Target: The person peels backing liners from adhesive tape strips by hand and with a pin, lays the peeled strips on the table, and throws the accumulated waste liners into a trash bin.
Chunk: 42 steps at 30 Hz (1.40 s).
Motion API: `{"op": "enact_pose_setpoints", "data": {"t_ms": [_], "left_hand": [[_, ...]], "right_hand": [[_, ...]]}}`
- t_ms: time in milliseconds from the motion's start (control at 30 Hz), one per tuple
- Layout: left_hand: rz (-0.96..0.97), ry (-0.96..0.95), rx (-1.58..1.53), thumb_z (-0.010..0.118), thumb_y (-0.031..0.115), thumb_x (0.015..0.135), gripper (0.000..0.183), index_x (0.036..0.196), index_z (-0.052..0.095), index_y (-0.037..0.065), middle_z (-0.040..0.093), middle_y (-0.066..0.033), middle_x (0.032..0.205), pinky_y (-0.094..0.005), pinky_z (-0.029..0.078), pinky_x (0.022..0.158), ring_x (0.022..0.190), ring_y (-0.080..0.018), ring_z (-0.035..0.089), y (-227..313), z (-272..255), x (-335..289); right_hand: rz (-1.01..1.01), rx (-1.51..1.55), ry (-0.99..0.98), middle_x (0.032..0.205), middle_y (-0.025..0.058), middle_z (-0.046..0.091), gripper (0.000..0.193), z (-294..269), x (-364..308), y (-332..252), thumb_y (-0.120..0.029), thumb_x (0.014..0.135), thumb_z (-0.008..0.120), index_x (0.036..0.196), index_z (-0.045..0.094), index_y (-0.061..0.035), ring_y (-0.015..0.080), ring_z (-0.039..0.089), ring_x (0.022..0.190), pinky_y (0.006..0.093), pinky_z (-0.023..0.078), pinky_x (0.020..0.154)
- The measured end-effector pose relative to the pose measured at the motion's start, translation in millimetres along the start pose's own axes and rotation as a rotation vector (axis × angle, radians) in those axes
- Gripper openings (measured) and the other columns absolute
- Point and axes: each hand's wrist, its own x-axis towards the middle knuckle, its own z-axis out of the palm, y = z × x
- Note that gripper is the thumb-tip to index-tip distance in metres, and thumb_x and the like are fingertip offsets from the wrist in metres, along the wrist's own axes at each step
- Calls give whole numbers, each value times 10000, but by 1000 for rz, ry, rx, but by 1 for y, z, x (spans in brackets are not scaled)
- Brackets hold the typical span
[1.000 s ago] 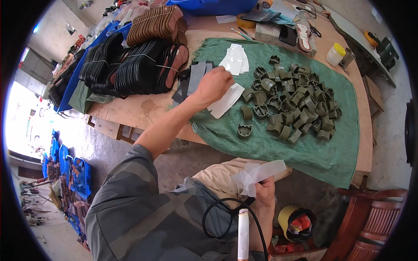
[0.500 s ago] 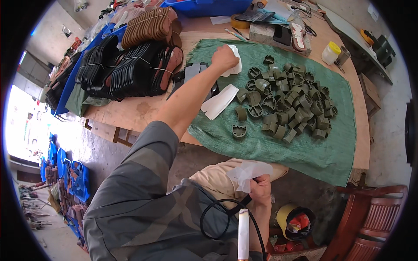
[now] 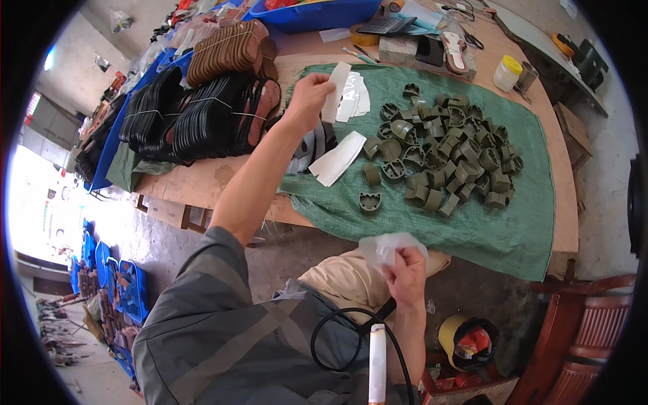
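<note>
My left hand [image 3: 310, 101] is raised over the table's green woven sheet [image 3: 526, 229] and pinches a curved white strip [image 3: 334, 93]. Beside it lie a small fanned stack of white strips [image 3: 362, 99] and, nearer to me, another white stack [image 3: 339, 159]. Low over my lap, my right hand [image 3: 406, 278] is closed on a crumpled translucent sheet [image 3: 390, 247]. Right of the strips spreads a heap of olive-green shoe heels [image 3: 455, 152], with a single heel [image 3: 370, 202] apart at the front.
Tied bundles of black insoles [image 3: 202, 121] and brown insoles [image 3: 226, 50] stand at the left. A blue basin [image 3: 317, 15], tape roll [image 3: 364, 34], calculator [image 3: 387, 25] and yellow-lidded jar [image 3: 507, 73] sit at the back. A wooden chair [image 3: 594, 331] and yellow-rimmed bucket [image 3: 451, 334] are at lower right.
My left hand has drawn back toward me and left from the far white stack, and now a white strip is in it. My right hand has risen slightly with the translucent sheet.
</note>
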Motion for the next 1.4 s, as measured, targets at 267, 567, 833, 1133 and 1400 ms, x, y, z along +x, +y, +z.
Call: {"op": "enact_pose_setpoints", "data": {"t_ms": [267,567,833,1133,1400], "left_hand": [[-136,-607,-133,575,-22,897,567,1444,430,16,616,-66,1075,-317,602,686,888,-140,627,29,36,-174],[-177,-658,-103,642,173,985,386,1331,564,19,655,-19,997,-257,583,669,838,-74,624,28,49,-203],[-109,-586,-4,655,223,989,318,1222,659,8,678,-9,912,-225,525,618,750,-58,616,25,50,-198],[-70,-608,101,639,186,992,233,1120,704,3,661,9,811,-221,460,570,694,-45,587,23,54,-199],[-136,-662,40,634,212,1001,244,1111,698,4,667,-12,858,-224,487,608,720,-67,607,9,55,-202]], "right_hand": [[-211,-66,151,681,-45,534,147,42,34,-53,-160,992,628,976,647,-15,15,411,549,193,289,491],[-305,-198,270,701,-53,564,169,40,28,-59,-192,998,642,968,659,-27,5,420,571,181,288,497],[-270,-291,272,696,-59,547,185,42,25,-62,-200,996,649,959,667,-20,6,421,581,183,297,513],[-272,-262,252,709,-59,542,177,41,29,-57,-189,1000,640,941,658,-23,8,414,584,185,296,514],[-214,-104,267,697,-52,535,157,44,32,-49,-185,1004,628,960,629,-34,19,381,566,189,278,510]]}}
